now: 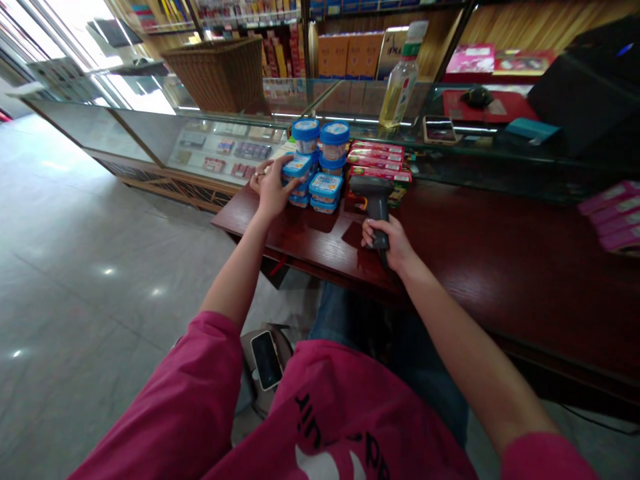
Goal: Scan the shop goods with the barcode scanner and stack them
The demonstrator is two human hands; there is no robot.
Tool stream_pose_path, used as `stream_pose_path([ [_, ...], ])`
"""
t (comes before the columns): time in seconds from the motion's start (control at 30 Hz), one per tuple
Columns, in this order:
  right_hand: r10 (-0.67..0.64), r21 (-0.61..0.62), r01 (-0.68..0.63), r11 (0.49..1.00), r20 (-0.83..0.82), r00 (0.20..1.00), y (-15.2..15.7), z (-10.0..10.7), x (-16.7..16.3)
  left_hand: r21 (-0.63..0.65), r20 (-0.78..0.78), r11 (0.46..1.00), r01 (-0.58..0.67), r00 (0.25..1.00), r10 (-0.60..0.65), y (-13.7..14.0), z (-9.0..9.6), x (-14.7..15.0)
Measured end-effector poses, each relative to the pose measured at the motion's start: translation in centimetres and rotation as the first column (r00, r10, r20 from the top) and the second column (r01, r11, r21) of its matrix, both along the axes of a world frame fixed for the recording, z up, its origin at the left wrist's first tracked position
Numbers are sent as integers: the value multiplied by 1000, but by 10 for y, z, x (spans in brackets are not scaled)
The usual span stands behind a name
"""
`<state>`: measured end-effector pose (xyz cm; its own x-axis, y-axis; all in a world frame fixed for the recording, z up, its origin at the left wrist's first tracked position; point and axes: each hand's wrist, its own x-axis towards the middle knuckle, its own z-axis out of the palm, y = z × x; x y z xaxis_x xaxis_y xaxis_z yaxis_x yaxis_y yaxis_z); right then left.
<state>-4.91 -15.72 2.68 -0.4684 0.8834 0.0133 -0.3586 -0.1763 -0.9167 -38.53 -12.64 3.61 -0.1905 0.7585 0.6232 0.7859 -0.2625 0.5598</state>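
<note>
My right hand is wrapped round the handle of a dark barcode scanner, its head raised over the table and turned toward the tubs. At the left stack, my left hand grips the top blue-lidded square tub, fingers over its far side and thumb at its near edge. Beside it stands a second stack of square tubs, apart from my hand. Just behind are round blue-lidded tubs, stacked too. Red boxes lie piled to their right, partly hidden by the scanner.
The dark red wooden table meets a glass display counter. On the glass stand a wicker basket, a bottle and a phone. Pink boxes are at the right. Another phone lies on a stool.
</note>
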Motion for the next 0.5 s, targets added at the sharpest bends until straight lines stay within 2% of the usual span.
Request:
stream_pose_path([
  [0.13, -15, -5, 15, 1000, 7, 1000, -1, 0, 10, -8, -7, 998, -58, 998, 58, -1, 0, 1],
  [0.3, -75, 2, 75, 997, 27, 997, -5, 0, 44, 134, -27, 973, -190, 980, 195, -20, 10, 20],
  [0.4, -135, 8, 135, 991, 27, 990, -7, -2, 74, 197, -9, 961, -192, 980, 198, -36, 14, 60],
  [0.5, -232, 8, 232, 973, 18, 973, -9, -3, 109, 230, -76, 972, -50, 995, 69, -39, 12, 123],
])
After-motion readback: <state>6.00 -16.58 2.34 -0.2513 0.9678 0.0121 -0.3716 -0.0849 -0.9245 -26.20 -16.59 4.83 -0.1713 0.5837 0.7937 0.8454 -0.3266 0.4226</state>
